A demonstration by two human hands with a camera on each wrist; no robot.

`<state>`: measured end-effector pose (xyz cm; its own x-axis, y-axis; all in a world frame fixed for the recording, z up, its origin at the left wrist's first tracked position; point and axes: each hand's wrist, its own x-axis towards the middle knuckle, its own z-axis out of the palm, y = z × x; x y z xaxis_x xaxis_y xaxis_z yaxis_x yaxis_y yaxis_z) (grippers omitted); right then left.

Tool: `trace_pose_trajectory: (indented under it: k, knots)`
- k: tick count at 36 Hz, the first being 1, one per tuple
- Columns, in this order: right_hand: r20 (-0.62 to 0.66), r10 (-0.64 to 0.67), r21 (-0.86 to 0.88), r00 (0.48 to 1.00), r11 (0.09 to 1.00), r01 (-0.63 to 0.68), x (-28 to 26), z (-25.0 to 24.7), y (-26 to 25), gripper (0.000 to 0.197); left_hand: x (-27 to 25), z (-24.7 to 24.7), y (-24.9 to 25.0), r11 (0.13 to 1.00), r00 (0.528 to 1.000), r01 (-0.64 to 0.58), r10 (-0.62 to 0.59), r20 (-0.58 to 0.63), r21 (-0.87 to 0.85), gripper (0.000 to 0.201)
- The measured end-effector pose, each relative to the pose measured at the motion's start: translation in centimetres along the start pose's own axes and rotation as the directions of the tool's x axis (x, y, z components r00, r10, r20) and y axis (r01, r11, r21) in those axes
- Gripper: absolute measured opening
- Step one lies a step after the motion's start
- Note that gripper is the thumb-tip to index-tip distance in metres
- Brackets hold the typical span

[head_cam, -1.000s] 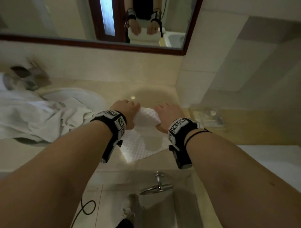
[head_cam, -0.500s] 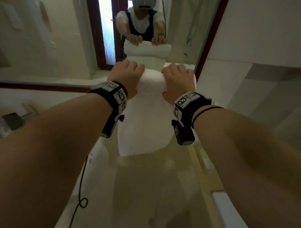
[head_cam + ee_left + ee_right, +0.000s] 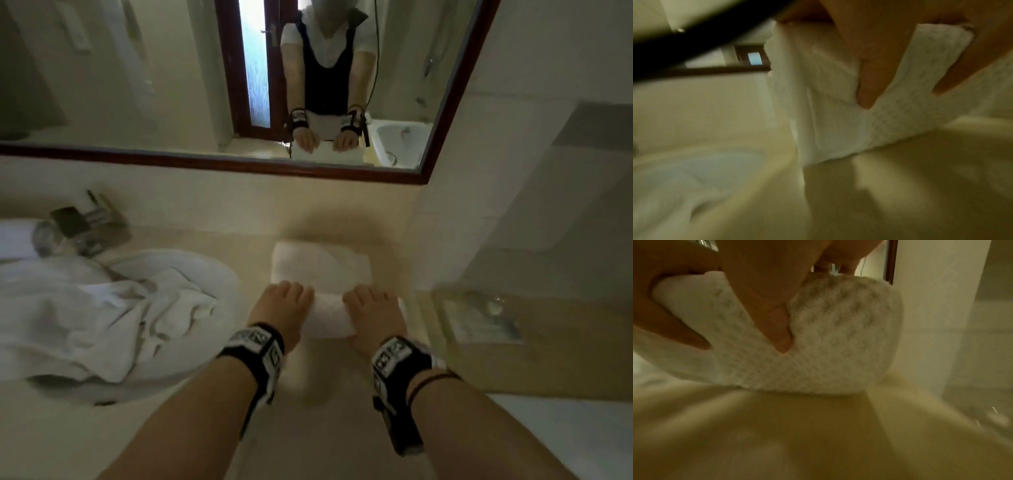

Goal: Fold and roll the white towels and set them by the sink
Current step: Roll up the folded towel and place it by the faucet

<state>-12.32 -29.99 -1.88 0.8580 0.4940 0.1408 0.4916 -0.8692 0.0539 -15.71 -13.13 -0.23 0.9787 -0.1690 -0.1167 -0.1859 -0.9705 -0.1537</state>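
Now: setting a rolled towel on the counter beside the sink.
Left hand (image 3: 281, 308) and right hand (image 3: 371, 313) curl fingers over the rolled towel (image 3: 329, 313), thumbs beneath, likely to stop unrolling; its long axis runs left–right, just before a second roll (image 3: 322, 265), right of the sink (image 3: 219, 274).

A white towel roll (image 3: 327, 313) lies crosswise on the table, its textured weave showing. At its 12 o'clock, touching or just beside it, lies a second white rolled towel (image 3: 320, 265). At 9 o'clock, a crumpled white towel (image 3: 102, 308) sprawls over the sink (image 3: 219, 274).
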Motion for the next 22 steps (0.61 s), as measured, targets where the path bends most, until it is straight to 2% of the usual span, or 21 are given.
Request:
trace_pose_trajectory:
  k: [1,2,3,4,5,7,8,10,12,16,19,20,22]
  knots:
    - [0.064,0.005,-0.005,0.998,1.0,-0.004,-2.0,3.0,-0.4,0.066,-1.3,2.5,1.4,1.0,0.999,-0.008,0.008,0.043,-0.012,0.071]
    - [0.068,-0.019,-0.033,0.997,0.999,0.021,-4.0,5.9,-0.6,0.059,-2.5,4.7,2.8,1.0,0.999,-0.009,0.01,0.053,-0.019,0.076]
    - [-0.015,-0.063,-0.07,0.998,0.996,0.062,-5.9,7.9,-0.8,0.047,-3.6,6.9,3.9,1.0,1.0,-0.018,0.018,0.003,-0.004,0.079]
    - [-0.135,-0.09,-0.074,0.987,0.994,0.081,-7.5,9.2,-0.9,0.036,-4.6,8.8,4.7,1.0,0.997,-0.018,0.018,-0.078,-0.01,0.073]
    - [-0.196,-0.085,-0.051,0.977,0.996,0.076,-8.5,9.5,-1.0,0.032,-5.4,10.2,5.3,1.0,0.987,-0.019,0.015,-0.163,-0.021,0.064]
    - [-0.225,-0.086,-0.03,0.971,0.996,0.081,-9.6,8.9,-1.3,0.041,-6.7,11.1,5.7,1.0,0.958,0.001,-0.009,-0.286,-0.027,0.06]
    - [-0.207,-0.101,-0.029,0.973,0.995,0.097,-9.9,8.5,-1.3,0.051,-7.0,10.9,5.8,1.0,0.952,0.004,-0.013,-0.305,-0.031,0.071]
    - [-0.126,-0.109,-0.007,0.986,0.994,0.109,-10.0,7.9,-1.4,0.072,-7.7,10.4,6.1,0.997,0.961,-0.004,-0.018,-0.277,-0.077,0.093]
    - [-0.062,-0.089,0.031,0.994,0.995,0.091,-10.6,7.6,-1.8,0.083,-8.6,9.8,6.6,0.993,0.972,-0.007,-0.021,-0.232,-0.119,0.098]
    - [0.017,-0.109,-0.019,0.994,0.994,0.109,-12.2,6.8,-2.9,0.069,-10.4,10.0,7.0,0.993,0.984,-0.004,-0.018,-0.178,-0.122,0.1]
    - [0.093,-0.098,0.001,0.991,0.995,0.098,-12.3,6.1,-3.0,0.065,-10.3,8.9,6.8,0.991,0.997,-0.004,-0.007,-0.08,-0.135,0.097]
    - [0.133,-0.085,0.031,0.988,0.996,0.081,-12.0,5.7,-2.9,0.065,-10.1,8.2,6.6,0.992,0.999,-0.01,0.005,-0.04,-0.128,0.093]
    - [0.123,-0.046,0.026,0.991,0.999,0.043,-11.1,4.6,-2.6,0.058,-9.3,7.4,6.1,0.994,0.998,-0.016,0.023,0.058,-0.108,0.079]
